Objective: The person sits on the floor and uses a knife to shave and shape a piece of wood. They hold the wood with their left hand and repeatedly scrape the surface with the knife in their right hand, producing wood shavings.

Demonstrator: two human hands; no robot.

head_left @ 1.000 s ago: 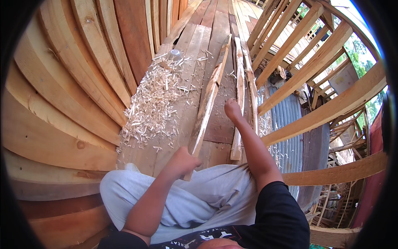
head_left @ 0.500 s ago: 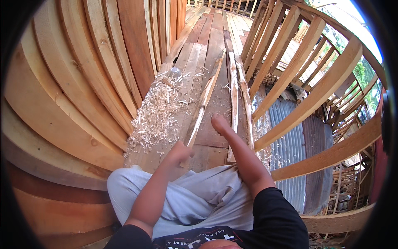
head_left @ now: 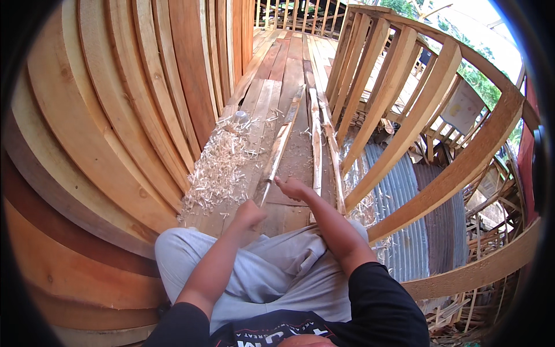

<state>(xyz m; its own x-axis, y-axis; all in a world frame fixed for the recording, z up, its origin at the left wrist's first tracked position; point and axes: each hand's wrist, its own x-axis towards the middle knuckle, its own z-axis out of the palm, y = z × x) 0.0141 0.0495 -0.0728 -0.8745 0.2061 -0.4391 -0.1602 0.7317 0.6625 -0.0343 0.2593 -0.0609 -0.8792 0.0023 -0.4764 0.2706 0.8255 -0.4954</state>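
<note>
A long, thin wooden stick (head_left: 280,151) lies lengthwise along the plank floor (head_left: 289,75), its near end drawn in toward the seated person's lap. In the last second that near end has come closer to the body and the right hand (head_left: 292,188) has slid back down the stick from farther out, which reads as one shaving stroke ending. The left hand (head_left: 250,215) is a closed fist at the stick's near end; its grip looks shut on the stick, though the fingers are hidden. The right hand rests at the stick's side, fingers curled; whether they close around it I cannot tell. A heap of pale wood shavings (head_left: 217,170) lies just left. Two more slats (head_left: 317,144) lie right, beside a slanted railing (head_left: 404,110).
</note>
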